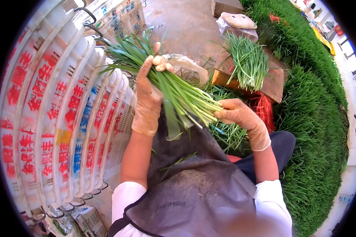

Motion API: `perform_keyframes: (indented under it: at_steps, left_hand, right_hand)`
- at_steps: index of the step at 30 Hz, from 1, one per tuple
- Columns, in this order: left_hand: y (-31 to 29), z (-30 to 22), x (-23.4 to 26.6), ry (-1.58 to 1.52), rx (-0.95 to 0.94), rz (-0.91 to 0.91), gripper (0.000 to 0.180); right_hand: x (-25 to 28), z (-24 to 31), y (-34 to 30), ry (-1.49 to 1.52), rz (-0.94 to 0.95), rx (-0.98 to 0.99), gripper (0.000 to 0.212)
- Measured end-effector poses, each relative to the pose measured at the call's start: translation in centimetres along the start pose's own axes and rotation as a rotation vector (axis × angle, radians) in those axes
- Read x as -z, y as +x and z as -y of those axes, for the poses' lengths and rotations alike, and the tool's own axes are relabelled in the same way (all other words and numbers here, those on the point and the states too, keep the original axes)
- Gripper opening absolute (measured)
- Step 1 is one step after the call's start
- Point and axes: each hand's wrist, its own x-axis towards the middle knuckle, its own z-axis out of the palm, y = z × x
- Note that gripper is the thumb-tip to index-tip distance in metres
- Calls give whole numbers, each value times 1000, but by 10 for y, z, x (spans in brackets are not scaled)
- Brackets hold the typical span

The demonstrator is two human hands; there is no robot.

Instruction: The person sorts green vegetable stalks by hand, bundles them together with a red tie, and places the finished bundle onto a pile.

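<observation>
A bunch of garlic chives point(178, 93) lies slantwise across both my gloved hands above my lap. My left hand point(149, 85) is wrapped round its leafy part, with the green tips fanning out to the upper left. At the pale stem ends, my right hand point(237, 112) pinches the stalks between thumb and fingers. One limp leaf droops below the bunch over my dark apron point(194, 177). A second pile of chives point(251, 63) rests on a low wooden stand point(276, 85) ahead and to the right.
Stacked white plastic crates point(47, 118) rise along my left side. A long, thick bank of chives point(312, 158) fills the right. Red ties point(264, 110) hang below the stand, and loose chives point(229, 134) lie under my right hand. A padded stool point(238, 21) stands farther off.
</observation>
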Motion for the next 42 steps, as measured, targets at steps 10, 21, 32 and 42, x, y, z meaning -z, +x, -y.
perform_keyframes:
  at_steps: [10,21,32,42]
  left_hand:
    - [4,-8,-7,313,-139,-148,38]
    - [-2,-14,-4,442,-153,-445,37]
    - [-2,-51,-16,297,-239,-55,34]
    - [10,-12,-11,374,-239,-225,39]
  right_hand:
    - [-13,11,-7,-245,-526,382,30]
    - [3,0,26,-541,-580,457,13]
    - [8,-42,30,-629,-738,413,35]
    - [-26,8,33,-640,-667,624,16]
